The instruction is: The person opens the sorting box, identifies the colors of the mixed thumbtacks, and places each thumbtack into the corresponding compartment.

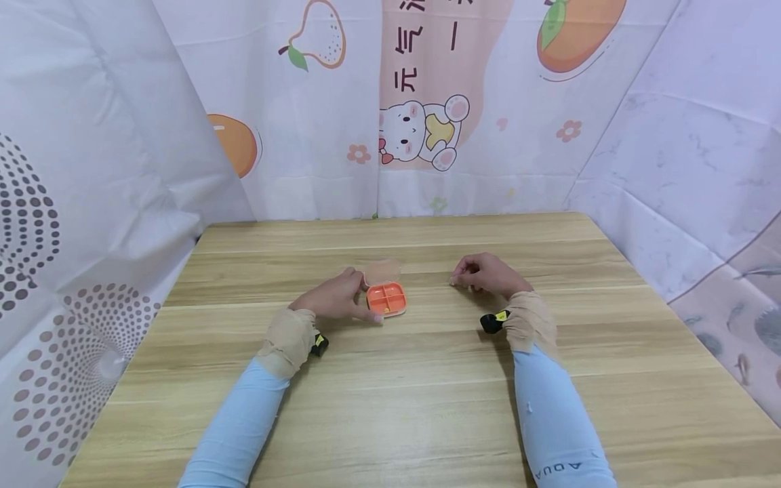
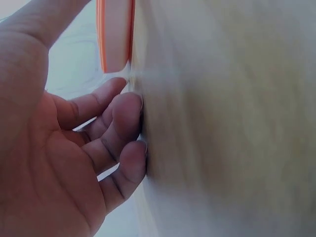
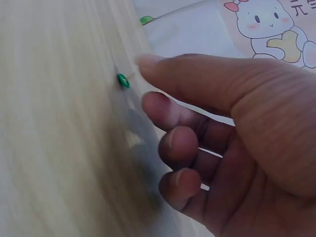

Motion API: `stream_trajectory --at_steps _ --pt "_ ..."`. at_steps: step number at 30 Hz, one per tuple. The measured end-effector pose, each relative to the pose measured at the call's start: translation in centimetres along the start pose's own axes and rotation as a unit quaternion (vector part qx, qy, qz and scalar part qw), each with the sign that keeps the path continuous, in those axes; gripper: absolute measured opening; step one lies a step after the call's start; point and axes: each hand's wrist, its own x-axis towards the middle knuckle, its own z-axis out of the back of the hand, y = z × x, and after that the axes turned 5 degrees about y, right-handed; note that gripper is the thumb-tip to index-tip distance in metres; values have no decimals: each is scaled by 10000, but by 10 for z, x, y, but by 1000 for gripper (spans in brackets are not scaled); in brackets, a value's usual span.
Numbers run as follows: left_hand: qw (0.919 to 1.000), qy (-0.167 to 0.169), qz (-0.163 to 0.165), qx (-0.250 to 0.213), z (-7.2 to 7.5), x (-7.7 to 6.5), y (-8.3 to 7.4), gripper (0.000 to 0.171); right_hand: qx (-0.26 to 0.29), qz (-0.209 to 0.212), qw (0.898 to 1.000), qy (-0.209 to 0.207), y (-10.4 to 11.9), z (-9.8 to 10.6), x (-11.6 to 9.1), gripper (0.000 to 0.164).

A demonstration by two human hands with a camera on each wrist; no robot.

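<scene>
A small orange pill box (image 1: 386,299) lies on the table, divided into compartments. Its clear lid (image 1: 382,271) is raised at the back, and a tiny yellow piece (image 1: 387,310) sits in a front compartment. My left hand (image 1: 334,297) holds the box from the left, thumb along the front edge and index finger at the back corner. In the left wrist view its other fingertips (image 2: 133,158) rest on the tabletop. My right hand (image 1: 486,273) is low over the table, thumb and index finger apart. Just beyond the thumb tip is a small green ring-shaped piece (image 3: 123,80).
The wood-grain table (image 1: 390,407) extends around both hands. A printed fabric curtain (image 1: 317,135) hangs along its back edge, and more fabric hangs at the left and right. Black wrist cameras (image 1: 493,322) are strapped on with tan wrap.
</scene>
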Motion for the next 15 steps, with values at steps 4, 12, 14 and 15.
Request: stream_trajectory --at_steps 4,12,14,15 --pt "10000 -13 53 13 0 1 -3 83 -92 3 9999 -126 1 0 -1 20" --pt "10000 -8 36 -55 -1 1 -1 83 -550 -90 9983 -163 1 -3 1 16" --pt "10000 -5 8 -78 -1 1 0 83 -610 -134 9979 -170 1 -3 1 16" --pt "10000 -4 2 -81 -2 2 0 82 -614 -157 9978 -173 0 -3 2 16"
